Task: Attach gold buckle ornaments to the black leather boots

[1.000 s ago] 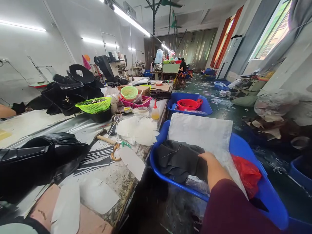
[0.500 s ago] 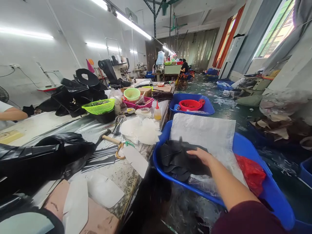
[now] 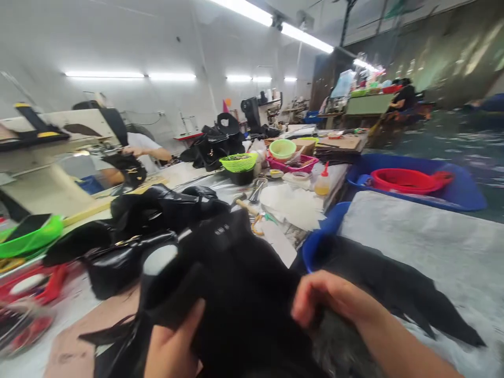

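Left hand [image 3: 175, 344] clamped on black piece [image 3: 244, 283], near.
My right hand [image 3: 331, 296] curls at its right side; blurred, can't tell grip.

One red-tipped squeeze bottle [image 3: 322, 184] stands with three baskets to its left: one magenta basket [image 3: 305, 167], one pale green basket [image 3: 282, 151], one lime basket [image 3: 238, 165]. Right of the bottle: two blue tubs [image 3: 470, 193], one red basin [image 3: 405, 185]. Nearer than it: one left hand [image 3: 174, 344], one right hand [image 3: 334, 296].

The held piece [image 3: 240, 283] looks like matt cloth, the bag [image 3: 114, 265] glossy leather. The red basin [image 3: 405, 181] seems smooth plastic, the hammer handle [image 3: 247, 207] wood.
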`<control>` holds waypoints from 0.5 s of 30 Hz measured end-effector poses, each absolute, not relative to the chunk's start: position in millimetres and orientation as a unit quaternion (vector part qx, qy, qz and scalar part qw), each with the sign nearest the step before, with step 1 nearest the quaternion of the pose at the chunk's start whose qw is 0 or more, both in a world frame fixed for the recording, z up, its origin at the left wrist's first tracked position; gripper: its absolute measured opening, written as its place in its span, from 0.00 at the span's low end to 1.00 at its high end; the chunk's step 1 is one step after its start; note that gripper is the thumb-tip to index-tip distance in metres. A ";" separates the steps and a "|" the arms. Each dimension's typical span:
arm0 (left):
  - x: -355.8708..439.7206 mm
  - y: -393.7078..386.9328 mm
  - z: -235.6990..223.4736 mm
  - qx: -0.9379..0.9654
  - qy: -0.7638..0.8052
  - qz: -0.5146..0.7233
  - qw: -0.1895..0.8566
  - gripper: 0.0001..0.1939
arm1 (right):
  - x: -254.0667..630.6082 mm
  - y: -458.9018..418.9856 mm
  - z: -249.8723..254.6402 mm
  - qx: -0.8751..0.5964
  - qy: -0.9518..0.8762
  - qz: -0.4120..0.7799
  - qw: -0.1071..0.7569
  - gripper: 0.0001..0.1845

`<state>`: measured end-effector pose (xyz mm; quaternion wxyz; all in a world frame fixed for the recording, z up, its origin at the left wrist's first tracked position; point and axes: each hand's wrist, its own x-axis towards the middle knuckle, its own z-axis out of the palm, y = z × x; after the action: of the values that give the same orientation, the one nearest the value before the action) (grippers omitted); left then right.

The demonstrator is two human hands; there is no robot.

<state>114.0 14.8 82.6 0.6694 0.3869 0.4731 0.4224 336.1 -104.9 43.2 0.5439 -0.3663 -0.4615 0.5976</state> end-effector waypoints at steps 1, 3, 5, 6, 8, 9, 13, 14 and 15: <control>106.0 17.7 87.9 0.342 0.476 0.444 0.678 0.24 | 333.2 -105.6 31.9 -0.365 -0.484 0.643 0.469 0.39; 93.1 20.6 94.4 0.287 0.467 0.478 0.686 0.21 | 314.8 -100.2 12.4 -0.386 -0.542 0.659 0.350 0.39; 84.9 19.5 94.0 0.258 0.464 0.499 0.685 0.20 | 285.1 -86.6 1.4 -0.401 -0.547 0.633 0.373 0.44; 81.8 17.5 91.6 0.249 0.464 0.506 0.683 0.20 | 270.0 -77.9 -0.3 -0.389 -0.523 0.633 0.418 0.46; 75.5 11.5 85.0 0.234 0.464 0.521 0.677 0.21 | 247.0 -60.9 2.8 -0.362 -0.477 0.637 0.486 0.50; 71.4 7.6 81.7 0.231 0.465 0.527 0.673 0.22 | 240.5 -54.1 6.0 -0.353 -0.440 0.641 0.521 0.50; 45.8 -8.5 73.0 0.204 0.485 0.552 0.646 0.19 | 242.9 -44.0 7.1 -0.429 -0.304 0.631 0.570 0.31; 37.4 -11.3 71.2 0.196 0.480 0.567 0.640 0.19 | 246.8 -43.5 1.2 -0.466 -0.332 0.607 0.552 0.31; 28.3 -13.5 69.3 0.192 0.469 0.586 0.632 0.19 | 250.3 -42.6 -6.8 -0.498 -0.386 0.571 0.525 0.33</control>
<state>28.3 -13.5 69.3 0.6321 0.1920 0.4692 0.5860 250.3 -42.6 -6.8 0.5252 -0.4985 -0.3862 0.5714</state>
